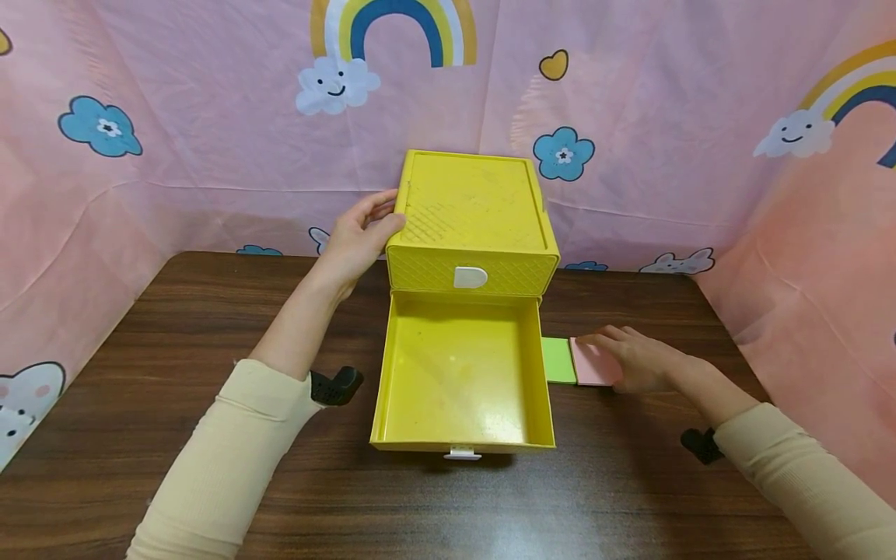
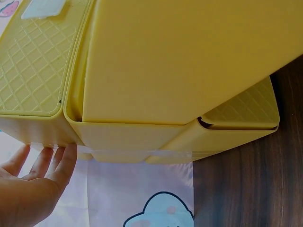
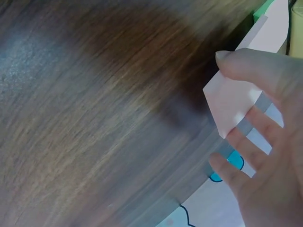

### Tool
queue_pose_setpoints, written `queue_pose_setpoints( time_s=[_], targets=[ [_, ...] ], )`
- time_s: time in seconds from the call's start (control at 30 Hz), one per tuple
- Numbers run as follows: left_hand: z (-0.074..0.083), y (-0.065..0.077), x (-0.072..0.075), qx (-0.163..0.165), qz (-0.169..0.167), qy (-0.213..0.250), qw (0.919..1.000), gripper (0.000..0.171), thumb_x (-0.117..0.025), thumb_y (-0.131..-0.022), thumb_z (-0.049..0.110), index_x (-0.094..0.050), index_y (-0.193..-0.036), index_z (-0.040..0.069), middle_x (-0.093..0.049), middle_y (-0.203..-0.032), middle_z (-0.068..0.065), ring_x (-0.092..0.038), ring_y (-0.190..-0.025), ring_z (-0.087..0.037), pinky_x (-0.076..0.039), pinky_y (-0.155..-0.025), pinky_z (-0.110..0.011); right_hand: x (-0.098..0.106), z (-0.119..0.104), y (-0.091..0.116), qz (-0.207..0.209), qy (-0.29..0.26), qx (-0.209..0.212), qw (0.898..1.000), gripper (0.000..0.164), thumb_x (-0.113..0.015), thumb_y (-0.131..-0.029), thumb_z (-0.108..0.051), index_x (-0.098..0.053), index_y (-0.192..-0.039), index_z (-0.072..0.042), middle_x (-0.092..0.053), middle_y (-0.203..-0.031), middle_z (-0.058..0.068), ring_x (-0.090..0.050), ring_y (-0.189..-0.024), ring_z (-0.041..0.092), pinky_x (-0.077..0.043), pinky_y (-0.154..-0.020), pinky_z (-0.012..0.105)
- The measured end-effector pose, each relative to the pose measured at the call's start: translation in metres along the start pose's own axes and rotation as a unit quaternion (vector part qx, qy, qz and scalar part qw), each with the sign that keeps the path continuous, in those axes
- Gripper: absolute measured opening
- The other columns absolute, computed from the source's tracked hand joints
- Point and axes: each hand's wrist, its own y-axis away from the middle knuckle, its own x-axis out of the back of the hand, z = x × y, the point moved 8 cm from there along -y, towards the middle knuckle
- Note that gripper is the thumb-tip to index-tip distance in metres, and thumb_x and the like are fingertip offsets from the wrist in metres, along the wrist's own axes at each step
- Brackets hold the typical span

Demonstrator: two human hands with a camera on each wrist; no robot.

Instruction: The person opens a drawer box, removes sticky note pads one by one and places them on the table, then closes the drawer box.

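The right hand [image 1: 640, 362] pinches a pink pad [image 1: 590, 364] beside a green pad [image 1: 558, 360] on the table [image 1: 616, 482], likely light, bendable, best held by opposite edges; the left hand [image 1: 353, 241], fingers extended, touches a drawer unit [image 1: 483, 206].

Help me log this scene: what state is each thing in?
Top drawer, shut
Middle drawer, pulled open
Bottom drawer, shut
Green pad, flat on the table
Pink pad, beside the green one, partly covered
Left hand, touching the drawer unit
Right hand, at the pink pad; grip unclear
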Motion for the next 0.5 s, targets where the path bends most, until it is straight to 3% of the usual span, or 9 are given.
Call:
queue_pose_setpoints(
  time_s=[0.5],
  targets=[
    [-0.0009,-0.0006,0.0004,0.001,0.001,0.002,1.0000,0.051,-0.055,-0.091,0.028,-0.040,-0.140,0.022,-0.041,-0.139,-0.003,-0.042,-0.125,-0.016,-0.040,-0.099,-0.034,-0.0068,0.0037,-0.0018,-0.047,0.002,-0.025,0.999,0.076,-0.072,-0.072,-0.006,-0.039,-0.140,-0.015,-0.043,-0.130,0.016,-0.043,-0.114,0.039,-0.044,-0.086,0.058]
  ],
)
